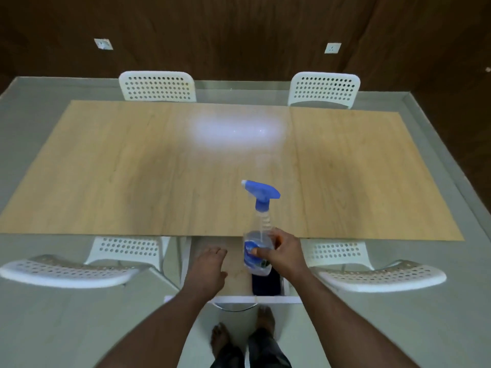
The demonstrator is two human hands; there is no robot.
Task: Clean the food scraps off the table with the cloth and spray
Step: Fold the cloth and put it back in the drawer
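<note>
Right hand [284, 254] curled round clear plastic spray bottle with blue trigger head [259, 235], grip holding its lower body, nozzle aimed toward 12 o'clock. Held above small wooden worktop [236, 277] at 6 o'clock of large light-wood worktop [132, 168]. Dark blue folded cloth [266, 284] lying directly beneath bottle. Left hand [208, 269] at 9 o'clock of bottle, grip loose, fingers relaxed, holding nothing. White perforated chairs [156, 86] all round.

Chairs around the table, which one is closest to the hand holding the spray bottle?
The near right chair, its curved white back just beside the right hand gripping the spray bottle. The other chairs stand farther off, left or across the table.
</note>
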